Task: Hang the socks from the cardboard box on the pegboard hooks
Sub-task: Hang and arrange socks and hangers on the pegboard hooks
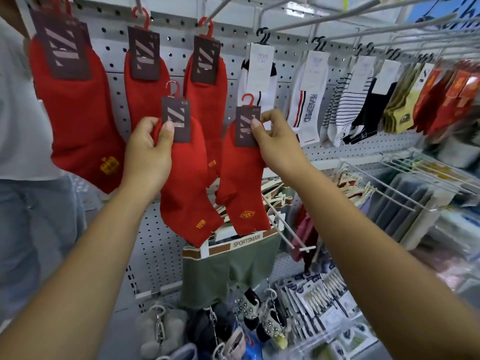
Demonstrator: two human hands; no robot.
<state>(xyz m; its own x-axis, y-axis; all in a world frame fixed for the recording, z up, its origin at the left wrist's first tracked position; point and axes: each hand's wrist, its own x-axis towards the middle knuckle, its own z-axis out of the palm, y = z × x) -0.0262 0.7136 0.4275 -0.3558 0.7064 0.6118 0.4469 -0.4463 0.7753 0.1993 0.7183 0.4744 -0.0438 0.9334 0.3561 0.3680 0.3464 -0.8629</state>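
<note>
1. The left forearm (78, 268), nearest the lens, rises to the left hand (148, 154), whose fingers (166, 132) are clamped on the first red sock (187, 193) at its card header.
2. That soft knit sock hangs long axis down. Its red plastic hanger (173, 89) sits above the fingers and below the wire prongs (139, 6) of the perforated pegboard (161, 255).
3. The right hand (279, 144) pinches the second red sock (244, 183) by its header, likewise upright.
4. Both need lifting, and the left looks nearer a prong.
</note>
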